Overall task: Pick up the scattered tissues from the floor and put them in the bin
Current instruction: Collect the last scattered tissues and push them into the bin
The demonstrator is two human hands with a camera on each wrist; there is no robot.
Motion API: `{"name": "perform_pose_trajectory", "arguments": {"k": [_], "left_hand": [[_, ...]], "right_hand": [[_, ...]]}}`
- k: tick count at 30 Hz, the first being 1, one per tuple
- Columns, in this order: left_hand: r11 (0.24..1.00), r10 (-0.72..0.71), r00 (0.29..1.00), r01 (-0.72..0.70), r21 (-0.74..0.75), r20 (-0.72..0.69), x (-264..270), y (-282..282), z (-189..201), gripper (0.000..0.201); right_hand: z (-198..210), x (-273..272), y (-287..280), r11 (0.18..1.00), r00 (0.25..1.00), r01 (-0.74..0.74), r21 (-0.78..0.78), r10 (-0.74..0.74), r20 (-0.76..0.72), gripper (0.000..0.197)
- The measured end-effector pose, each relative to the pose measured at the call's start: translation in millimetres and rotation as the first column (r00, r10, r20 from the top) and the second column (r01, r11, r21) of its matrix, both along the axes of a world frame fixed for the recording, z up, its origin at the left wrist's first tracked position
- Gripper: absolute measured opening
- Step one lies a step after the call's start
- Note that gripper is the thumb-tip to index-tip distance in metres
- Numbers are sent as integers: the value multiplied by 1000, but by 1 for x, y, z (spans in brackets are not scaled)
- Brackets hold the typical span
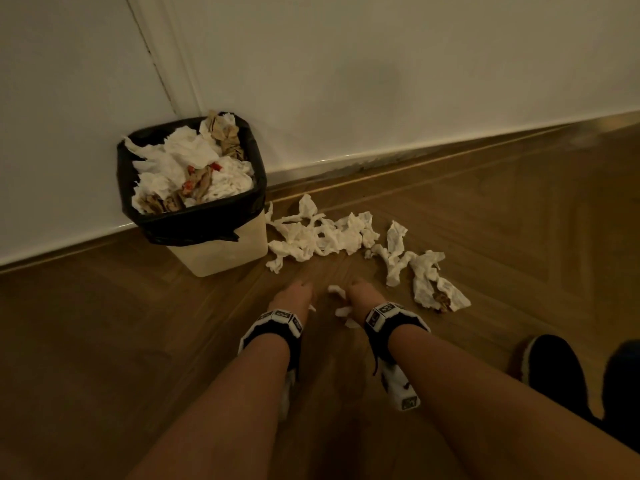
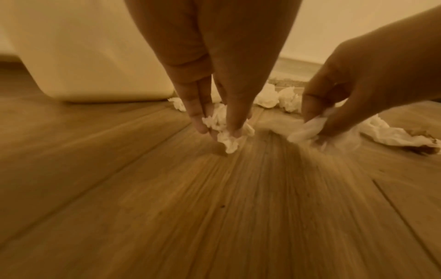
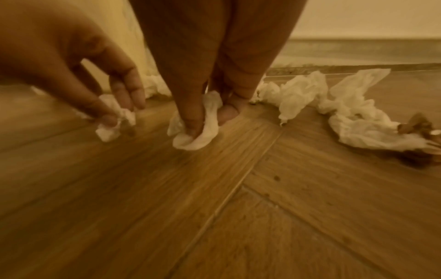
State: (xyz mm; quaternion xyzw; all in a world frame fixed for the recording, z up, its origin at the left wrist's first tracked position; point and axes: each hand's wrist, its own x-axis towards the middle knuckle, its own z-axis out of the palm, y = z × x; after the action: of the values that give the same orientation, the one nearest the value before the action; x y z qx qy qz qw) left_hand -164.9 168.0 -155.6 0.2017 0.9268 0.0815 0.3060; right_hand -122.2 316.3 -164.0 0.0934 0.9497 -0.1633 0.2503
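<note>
The left hand (image 2: pixel 214 62) reaches down to the wooden floor (image 1: pixel 104 341), its fingers (image 2: pixel 198 105) pinching a small crumpled tissue (image 2: pixel 226 132) that hangs just above the boards; the right hand (image 3: pixel 214 56) is lowered beside it, its fingers (image 3: pixel 188 113) curled round a second white tissue (image 3: pixel 203 132), which droops below the fingertips close to the floor; the two hands are near each other but apart. Beyond them a trail of scattered tissues (image 1: pixel 322 233) lies on the floor, starting just beside the bin (image 1: pixel 221 247) and running to the right, the far end (image 1: pixel 436 289) carrying some brown scraps. The bin stands against the white wall (image 1: pixel 381 81), lined with a black bag (image 1: pixel 194 223) folded over its rim; it is heaped with white tissues and brown paper up to the top. At the lower right edge of the head view a dark shoe (image 1: pixel 554 368) rests on the floor; both wrists wear black-and-white camera bands (image 1: pixel 391 317).
</note>
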Motion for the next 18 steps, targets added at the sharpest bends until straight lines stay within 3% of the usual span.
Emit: {"name": "perform_pose_trajectory", "arguments": {"k": [8, 12, 18], "left_hand": [[993, -114, 988, 112, -29, -104, 4, -11, 42, 32], [994, -84, 974, 95, 46, -209, 4, -7, 88, 34], [979, 18, 914, 66, 192, -406, 5, -18, 182, 32]], "right_hand": [[58, 7, 5, 998, 998, 55, 33, -54, -25, 32], [97, 11, 2, 998, 994, 32, 52, -26, -110, 43], [184, 6, -3, 997, 971, 38, 60, -23, -237, 23]]}}
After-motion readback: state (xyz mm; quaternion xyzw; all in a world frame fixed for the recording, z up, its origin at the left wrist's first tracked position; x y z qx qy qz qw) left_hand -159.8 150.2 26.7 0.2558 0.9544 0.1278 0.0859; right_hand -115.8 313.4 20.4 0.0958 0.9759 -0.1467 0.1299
